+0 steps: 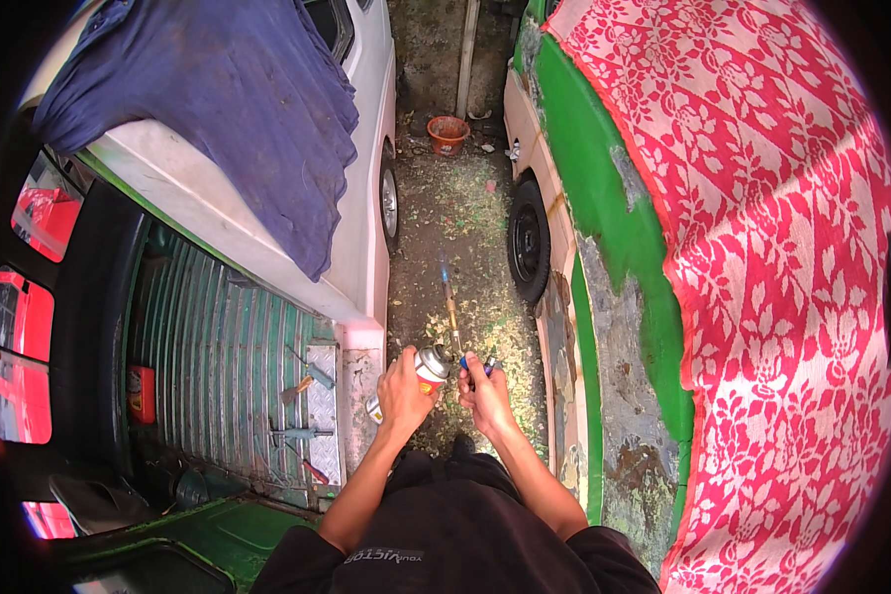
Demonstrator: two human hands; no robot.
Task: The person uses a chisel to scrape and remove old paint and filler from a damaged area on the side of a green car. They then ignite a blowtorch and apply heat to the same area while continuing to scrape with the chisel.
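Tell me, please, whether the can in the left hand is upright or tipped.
Tipped: the can slants in the left hand, its printed side facing the overhead camera and its metal top farther right than its base.

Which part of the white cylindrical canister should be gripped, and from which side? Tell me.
Probably the middle of the white cylindrical canister, from the left, as the left hand grips it: the rounded body lies tilted, while the right hand and narrow brass-coloured tube crowd its upper end.
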